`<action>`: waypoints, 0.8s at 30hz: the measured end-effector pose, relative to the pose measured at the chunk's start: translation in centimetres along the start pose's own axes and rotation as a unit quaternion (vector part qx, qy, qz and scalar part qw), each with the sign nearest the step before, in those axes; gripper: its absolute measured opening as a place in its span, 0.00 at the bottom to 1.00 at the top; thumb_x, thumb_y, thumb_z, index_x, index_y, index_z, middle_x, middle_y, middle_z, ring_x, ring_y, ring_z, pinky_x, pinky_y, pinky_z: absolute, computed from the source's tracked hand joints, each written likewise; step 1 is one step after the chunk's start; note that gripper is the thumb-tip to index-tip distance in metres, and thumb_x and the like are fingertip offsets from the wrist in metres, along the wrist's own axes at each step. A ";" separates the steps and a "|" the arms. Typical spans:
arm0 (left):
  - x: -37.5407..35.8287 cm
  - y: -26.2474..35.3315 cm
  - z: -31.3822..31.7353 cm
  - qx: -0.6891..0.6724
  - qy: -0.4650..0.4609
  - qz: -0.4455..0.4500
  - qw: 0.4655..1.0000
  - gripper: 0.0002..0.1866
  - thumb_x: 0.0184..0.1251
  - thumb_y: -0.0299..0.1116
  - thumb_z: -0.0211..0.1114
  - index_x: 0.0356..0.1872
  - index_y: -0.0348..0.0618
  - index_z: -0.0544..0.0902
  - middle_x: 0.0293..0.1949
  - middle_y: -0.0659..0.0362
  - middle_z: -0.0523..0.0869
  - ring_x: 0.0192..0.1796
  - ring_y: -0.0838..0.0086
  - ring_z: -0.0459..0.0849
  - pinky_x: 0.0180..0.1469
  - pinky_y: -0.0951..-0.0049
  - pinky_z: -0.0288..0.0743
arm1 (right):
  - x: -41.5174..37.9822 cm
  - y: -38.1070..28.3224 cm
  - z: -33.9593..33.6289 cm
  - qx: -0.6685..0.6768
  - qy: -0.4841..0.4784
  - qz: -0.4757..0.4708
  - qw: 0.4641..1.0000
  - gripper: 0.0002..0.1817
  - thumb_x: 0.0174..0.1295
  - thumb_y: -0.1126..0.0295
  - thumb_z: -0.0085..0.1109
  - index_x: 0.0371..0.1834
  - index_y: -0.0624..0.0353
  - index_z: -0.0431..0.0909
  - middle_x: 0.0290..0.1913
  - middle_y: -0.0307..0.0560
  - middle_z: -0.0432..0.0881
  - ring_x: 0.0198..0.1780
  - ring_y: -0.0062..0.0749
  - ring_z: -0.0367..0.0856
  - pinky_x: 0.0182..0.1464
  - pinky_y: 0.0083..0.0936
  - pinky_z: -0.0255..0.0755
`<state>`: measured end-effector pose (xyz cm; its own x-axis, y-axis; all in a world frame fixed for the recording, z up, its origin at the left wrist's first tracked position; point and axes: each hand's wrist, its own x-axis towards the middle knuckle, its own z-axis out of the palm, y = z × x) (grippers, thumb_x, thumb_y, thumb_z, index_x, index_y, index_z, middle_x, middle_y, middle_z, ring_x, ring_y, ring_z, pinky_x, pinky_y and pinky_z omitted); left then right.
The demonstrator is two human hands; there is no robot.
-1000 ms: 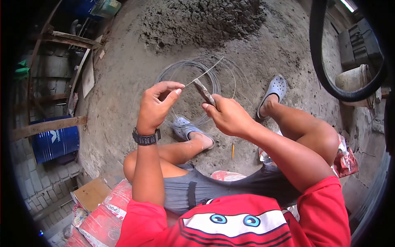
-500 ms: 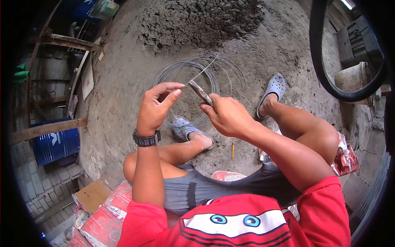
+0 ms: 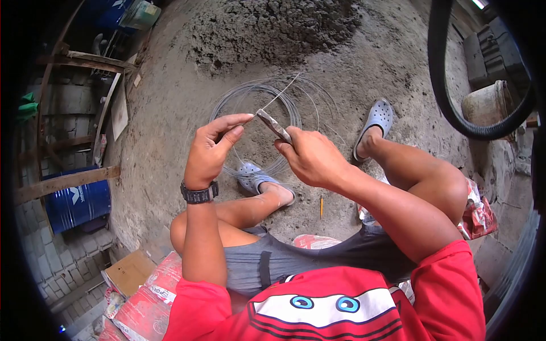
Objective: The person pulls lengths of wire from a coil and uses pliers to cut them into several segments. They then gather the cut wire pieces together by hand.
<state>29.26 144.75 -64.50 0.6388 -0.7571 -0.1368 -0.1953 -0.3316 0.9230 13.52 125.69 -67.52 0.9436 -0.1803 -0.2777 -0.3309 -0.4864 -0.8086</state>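
Note:
My right hand (image 3: 313, 154) is wrapped round a pair of worn pliers (image 3: 273, 125), whose jaws point up and to the left. The jaws meet a thin wire (image 3: 280, 94) that slants up to the right beyond them. Just left of the jaws, my left hand (image 3: 213, 145) pinches the wire between thumb and forefinger. Whether the jaws are closed on the wire is too small to tell. Below both hands, a loose coil of wire (image 3: 292, 105) lies on the ground, partly hidden by the hands and touching my left shoe (image 3: 250, 175).
A yellow pencil (image 3: 321, 207) lies on the ground between my legs. Dark wet mortar (image 3: 267, 34) is heaped ahead. Blue drums (image 3: 79, 198) and timber (image 3: 68, 183) stand left; a bucket (image 3: 486, 108) and a hanging black hose (image 3: 441, 62) are right. Red-and-white sacks (image 3: 145, 310) lie beside me.
The plier jaws have moved slightly left along the wire, closer to my left fingertips. My left hand has shifted a little left and keeps its pinch.

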 end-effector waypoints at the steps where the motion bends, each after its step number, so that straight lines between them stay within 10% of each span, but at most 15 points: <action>1: 0.0 0.1 0.0 0.001 -0.004 -0.006 1.000 0.15 0.80 0.28 0.66 0.62 0.37 0.89 0.58 0.58 0.92 0.58 0.79 0.85 0.63 0.77 0.76 | 0.0 0.0 -0.1 0.001 -0.004 0.000 1.000 0.21 0.80 0.56 0.53 0.45 0.68 0.78 0.42 0.73 0.87 0.51 0.72 0.85 0.55 0.61 0.75; 9: -0.1 0.0 -0.4 -0.014 -0.001 -0.009 1.000 0.14 0.80 0.29 0.67 0.60 0.37 0.89 0.56 0.58 0.92 0.56 0.78 0.86 0.60 0.76 0.77 | 0.0 -0.3 -0.2 0.011 -0.008 0.017 1.000 0.24 0.80 0.52 0.55 0.45 0.68 0.78 0.37 0.68 0.88 0.46 0.66 0.89 0.52 0.57 0.77; 12: -0.3 -0.7 -1.1 -0.087 0.006 0.001 0.996 0.11 0.78 0.31 0.71 0.54 0.37 0.88 0.47 0.61 0.91 0.43 0.83 0.83 0.45 0.81 0.75 | 0.0 0.2 -0.2 0.242 -0.077 0.024 0.967 0.26 0.80 0.47 0.58 0.43 0.65 0.80 0.33 0.55 0.89 0.28 0.42 0.87 0.33 0.42 0.78; 14: -0.5 -1.3 -1.2 -0.150 0.008 0.012 0.989 0.10 0.77 0.32 0.73 0.51 0.38 0.88 0.43 0.62 0.90 0.35 0.86 0.79 0.37 0.83 0.71 | -0.7 0.0 -1.1 0.570 -0.359 0.080 0.735 0.27 0.79 0.43 0.60 0.41 0.60 0.81 0.32 0.43 0.89 0.16 0.18 0.69 0.18 0.24 0.62; 15: -0.5 -1.4 -0.7 -0.212 -0.011 0.034 0.977 0.10 0.76 0.33 0.74 0.49 0.39 0.86 0.40 0.64 0.88 0.31 0.87 0.74 0.32 0.83 0.65 | -1.3 0.0 -0.6 0.603 -0.375 0.077 0.700 0.24 0.79 0.44 0.60 0.40 0.57 0.82 0.32 0.41 0.89 0.12 0.13 0.58 0.15 0.17 0.49; 20: -0.8 -1.1 -0.5 -0.292 -0.058 0.035 0.954 0.09 0.76 0.33 0.74 0.48 0.39 0.85 0.37 0.65 0.86 0.28 0.88 0.72 0.28 0.84 0.61 | -0.5 0.9 -1.1 0.573 -0.400 0.059 0.713 0.22 0.79 0.48 0.62 0.39 0.58 0.83 0.32 0.42 0.90 0.13 0.14 0.62 0.15 0.18 0.52; 24: -0.8 -0.6 -0.2 -0.255 -0.025 -0.036 0.966 0.08 0.76 0.32 0.74 0.47 0.40 0.86 0.37 0.67 0.87 0.32 0.88 0.76 0.32 0.85 0.66 | -0.1 -1.5 -1.9 0.462 -0.298 0.076 0.832 0.22 0.80 0.50 0.61 0.42 0.60 0.85 0.32 0.42 0.90 0.18 0.19 0.77 0.20 0.21 0.66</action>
<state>29.06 145.67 -64.88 0.5978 -0.7730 -0.2124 0.2478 -0.0738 0.9660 13.85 124.78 -65.30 0.8199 0.4109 -0.3988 -0.5580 0.4171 -0.7175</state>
